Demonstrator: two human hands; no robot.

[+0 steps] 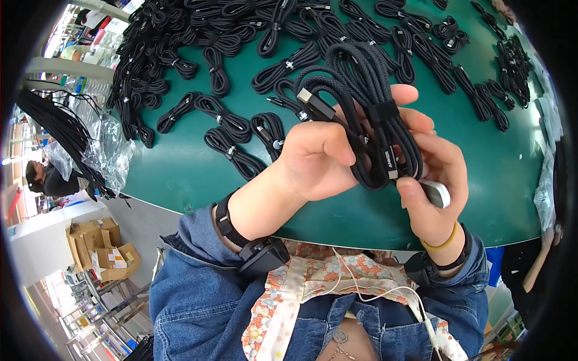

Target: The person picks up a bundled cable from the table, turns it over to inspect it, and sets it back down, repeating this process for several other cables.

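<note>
Above the table I hold up a coiled black braided cable (361, 69), bound with a black strap (383, 111). My left hand (316, 153) is closed on the coil's left side, its thumb bent in front and its other fingers mostly hidden behind. One metal-tipped plug (316, 103) sticks out above that hand. My right hand (442, 159) grips the right side of the coil, with its thumb near a second plug (391, 165) at the bottom. A small silver, rounded object (436, 194) sits between the right thumb and fingers; its kind is unclear.
Many coiled black cables (226, 42) cover the far part of the green table (481, 198), piled thickest at far left. Loose black cables (57, 129) and clear plastic (108, 147) hang at the left edge. Cardboard boxes (99, 246) and another person (54, 178) are beyond.
</note>
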